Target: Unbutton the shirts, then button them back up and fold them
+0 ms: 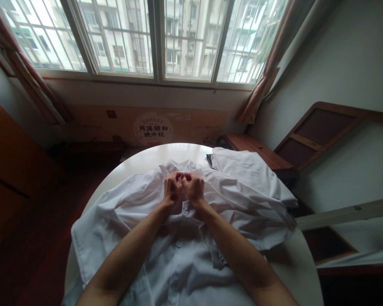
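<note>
A white button-up shirt lies spread front side up, its collar toward the far edge of the round white table. Just below the collar, my left hand pinches the shirt's front edge. My right hand is closed on the opposite edge, and the fingertips of both hands meet there. Whether a button is between the fingers is too small to tell. Below my hands, several buttons show down the front placket. A cuff lies beside my right forearm.
More folded white cloth lies at the table's back right, with a small dark item at its edge. Behind are a brown wooden bench, a printed box below the barred window, and tied curtains.
</note>
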Motion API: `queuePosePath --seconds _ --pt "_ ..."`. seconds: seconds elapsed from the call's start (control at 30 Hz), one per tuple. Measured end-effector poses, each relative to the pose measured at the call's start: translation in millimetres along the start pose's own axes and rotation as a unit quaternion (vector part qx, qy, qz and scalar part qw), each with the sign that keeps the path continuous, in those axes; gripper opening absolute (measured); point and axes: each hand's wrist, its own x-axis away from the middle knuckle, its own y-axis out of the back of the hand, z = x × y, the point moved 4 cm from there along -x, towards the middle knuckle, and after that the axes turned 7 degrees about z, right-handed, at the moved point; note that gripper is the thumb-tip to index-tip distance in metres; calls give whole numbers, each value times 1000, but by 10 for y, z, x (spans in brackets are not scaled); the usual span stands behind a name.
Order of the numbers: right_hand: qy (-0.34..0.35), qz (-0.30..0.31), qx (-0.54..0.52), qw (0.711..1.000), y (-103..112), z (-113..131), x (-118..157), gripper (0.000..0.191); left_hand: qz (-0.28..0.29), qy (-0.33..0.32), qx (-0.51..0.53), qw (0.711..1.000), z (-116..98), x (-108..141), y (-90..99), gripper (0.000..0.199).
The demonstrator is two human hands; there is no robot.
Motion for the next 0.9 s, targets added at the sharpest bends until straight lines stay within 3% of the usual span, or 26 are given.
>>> queuePosePath --seconds 0.23,0.4,0.5,0.63,0.7,0.8,0.9 --pt "47 11 7 999 -9 14 9 16 -9 -12 33 999 -12 16 0 18" --pt "11 18 -124 992 -26 -58 -50 15 -14 -30 24 999 -48 22 15 16" --pt "-9 18 -254 967 -14 -118 -162 16 -3 -10 126 992 24 -69 28 14" --pt "-55 -15 -358 932 99 -288 -334 25 -60 113 315 940 300 -213 84 24" --pt "-68 -29 -352 933 172 -371 -376 27 -102 166 363 911 432 -244 116 27" --pt "-62 0 -252 966 245 -391 -356 21 -121 202 386 892 527 -258 144 24" --pt "-18 105 -128 986 219 -284 -246 11 -134 189 322 918 473 -258 229 19"
